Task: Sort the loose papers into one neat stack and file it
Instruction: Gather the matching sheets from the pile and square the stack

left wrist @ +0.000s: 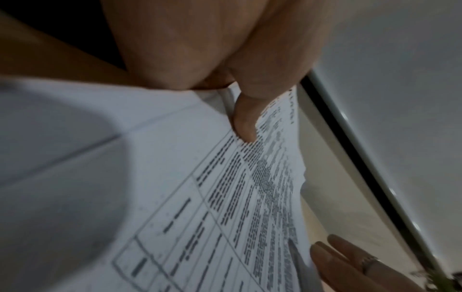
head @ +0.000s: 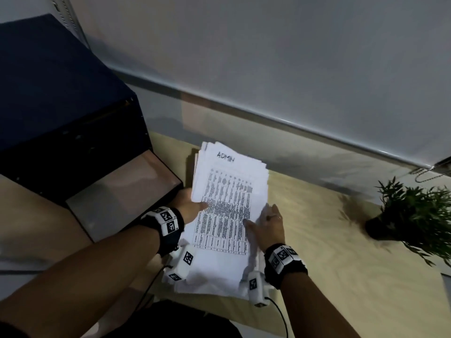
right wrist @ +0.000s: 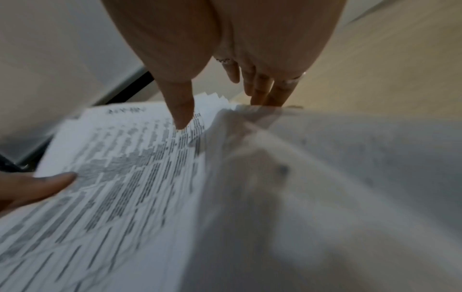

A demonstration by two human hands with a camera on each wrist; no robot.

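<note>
While the paper stack (head: 227,203) lies lengthwise on the wooden tabletop (head: 341,252), far edges fanned and uneven, my left hand (head: 189,203) pinches its left edge, thumb on top. My right hand (head: 271,228) grips the right edge, thumb over, fingers outside. Dark blue box (head: 61,106) crowds the left side; potted plant (head: 415,211) stands well apart rightward, bare wood between.
</note>
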